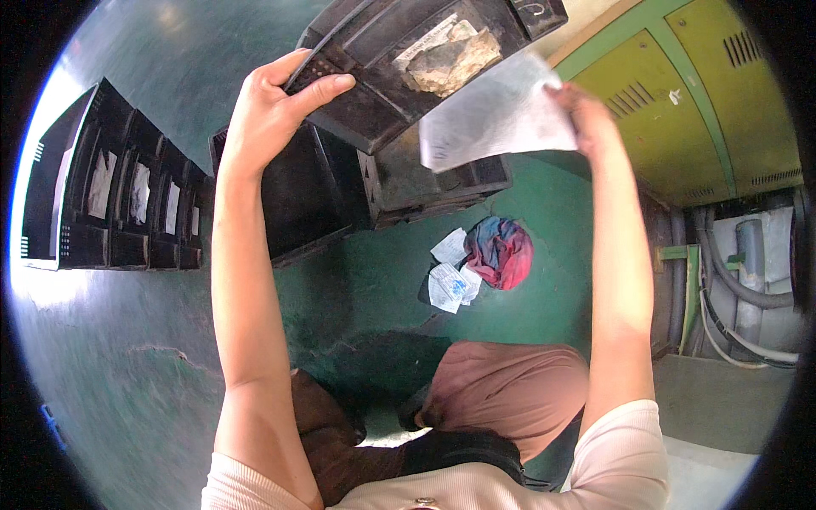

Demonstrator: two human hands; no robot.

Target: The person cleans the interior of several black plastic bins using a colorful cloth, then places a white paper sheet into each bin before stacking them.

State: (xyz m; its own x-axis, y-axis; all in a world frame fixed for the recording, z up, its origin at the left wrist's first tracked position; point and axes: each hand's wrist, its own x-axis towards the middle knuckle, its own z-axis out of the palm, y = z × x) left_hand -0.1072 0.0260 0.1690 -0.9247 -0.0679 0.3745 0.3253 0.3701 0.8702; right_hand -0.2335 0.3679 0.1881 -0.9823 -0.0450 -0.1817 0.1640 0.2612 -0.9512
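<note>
My left hand [268,119] grips the edge of a black plastic crate [361,106], thumb over the side. The crate is tilted, and a torn, peeling label [455,64] is stuck to its wall. In my right hand [586,119] is a thin whitish sheet [501,119], pinched by its right end. It hangs in front of the crate's lower right part, slightly blurred; I cannot tell whether it touches the crate. Beneath the tilted crate are another black crate [293,200] and a flat, dirty-topped black crate [438,183].
Several black crates with worn labels stand in a row [127,187] at left. On the green floor [357,272] lie a red and blue cloth bundle [501,252] and several white paper slips [449,287]. At right are a yellow-green metal cabinet [671,110] and grey hoses [744,289].
</note>
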